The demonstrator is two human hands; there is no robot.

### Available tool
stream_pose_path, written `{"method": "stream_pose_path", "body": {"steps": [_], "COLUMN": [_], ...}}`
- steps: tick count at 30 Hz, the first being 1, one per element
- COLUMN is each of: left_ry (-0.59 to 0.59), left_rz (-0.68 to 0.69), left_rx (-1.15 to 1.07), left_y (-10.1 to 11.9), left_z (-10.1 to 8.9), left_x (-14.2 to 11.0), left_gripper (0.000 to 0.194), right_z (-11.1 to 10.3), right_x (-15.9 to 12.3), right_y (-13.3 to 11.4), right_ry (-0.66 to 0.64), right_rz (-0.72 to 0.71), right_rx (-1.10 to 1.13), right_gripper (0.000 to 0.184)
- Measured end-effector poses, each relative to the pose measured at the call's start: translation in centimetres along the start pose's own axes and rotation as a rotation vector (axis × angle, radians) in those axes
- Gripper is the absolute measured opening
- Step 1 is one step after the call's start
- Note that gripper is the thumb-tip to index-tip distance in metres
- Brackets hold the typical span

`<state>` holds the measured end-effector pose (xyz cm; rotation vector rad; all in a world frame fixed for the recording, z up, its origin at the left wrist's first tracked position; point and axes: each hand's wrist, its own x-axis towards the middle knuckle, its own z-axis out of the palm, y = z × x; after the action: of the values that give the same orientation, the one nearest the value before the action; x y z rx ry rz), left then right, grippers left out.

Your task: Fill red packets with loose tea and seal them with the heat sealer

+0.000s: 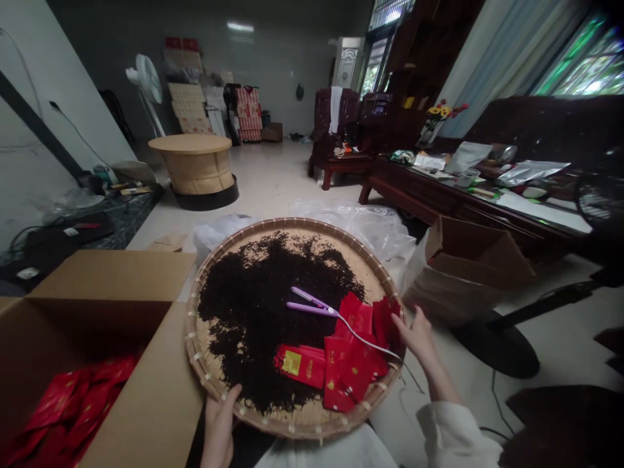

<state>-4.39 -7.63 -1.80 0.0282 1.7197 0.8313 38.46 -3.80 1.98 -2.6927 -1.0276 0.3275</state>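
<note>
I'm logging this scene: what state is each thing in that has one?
Woven tray: held, loaded.
Dark shreds: spread loosely.
Purple iron: arms apart.
Red packets on tray: piled, overlapping.
Left carton: open, red packets inside.
Right carton: open.
Left hand: gripping the tray rim.
Right hand: at the rim, grip unclear.
White fan: running state unclear.

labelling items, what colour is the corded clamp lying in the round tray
Light purple; the corded clamp shows best in the head view.
</note>
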Motion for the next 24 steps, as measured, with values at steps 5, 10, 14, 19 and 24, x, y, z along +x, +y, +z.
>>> {"method": "stream_pose_path", "body": {"steps": [5, 10, 14, 19, 24], "left_ry": [0.032, 0.049, 0.047, 0.018, -0.006], "left_rz": [-0.111, -0.098, -0.05, -0.055, -0.063], "left_rx": [-0.15, -0.229, -0.248, -0.228, -0.194], "left_y": [1.0, 4.2, 6.3, 7.3, 6.7], "left_z": [0.7, 2.6, 4.3, 6.2, 6.8], "left_x": [-0.2, 0.4, 2.8, 6.5, 7.8], "left_gripper": [0.058, 0.052, 0.042, 0.036, 0.035], "right_z": [0.7, 1.1, 3.4, 7.5, 8.5], "right_x": [1.9, 3.7, 6.9, 9.9, 9.7], "right_y": [2.4, 0.2, -2.6, -6.0, -6.2], "right_ry": [-0.246, -0.11, -0.09, -0.153, -0.211], "right_rz": [0.184, 0.098, 0.053, 0.023, -0.003], "right_rx": [0.152, 0.292, 0.369, 0.38, 0.385], "right_gripper": [0.066, 0.065, 0.063, 0.066, 0.063]}}
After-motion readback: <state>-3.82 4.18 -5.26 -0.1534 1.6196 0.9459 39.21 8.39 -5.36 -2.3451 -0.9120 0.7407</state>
